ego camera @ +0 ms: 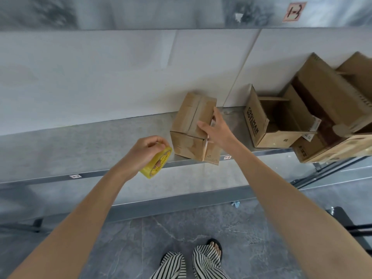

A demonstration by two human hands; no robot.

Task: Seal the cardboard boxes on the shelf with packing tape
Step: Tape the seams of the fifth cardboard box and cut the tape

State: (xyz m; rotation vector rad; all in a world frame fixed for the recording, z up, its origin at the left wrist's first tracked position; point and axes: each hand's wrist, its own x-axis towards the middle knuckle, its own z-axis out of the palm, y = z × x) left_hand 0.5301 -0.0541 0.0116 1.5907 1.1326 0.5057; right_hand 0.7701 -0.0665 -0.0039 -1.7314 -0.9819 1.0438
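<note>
While the right hand (214, 128) grips the small closed box (189, 119) at the shelf (100, 141) front edge — likely steadying its flaps — the left hand (144, 153) pinches the tape roll (157, 161) just left of it, ready for sealing; open boxes (277, 121) wait toward the shelf's right end.

My right hand (216, 127) covers the right side of the small box (189, 121), hiding most of a white slip (207, 140). My left fingers (154, 141) hide the top of the tape roll (159, 164). The stacked boxes (332, 109) run off the right edge; the shelf tags (227, 157) are too small to read.
</note>
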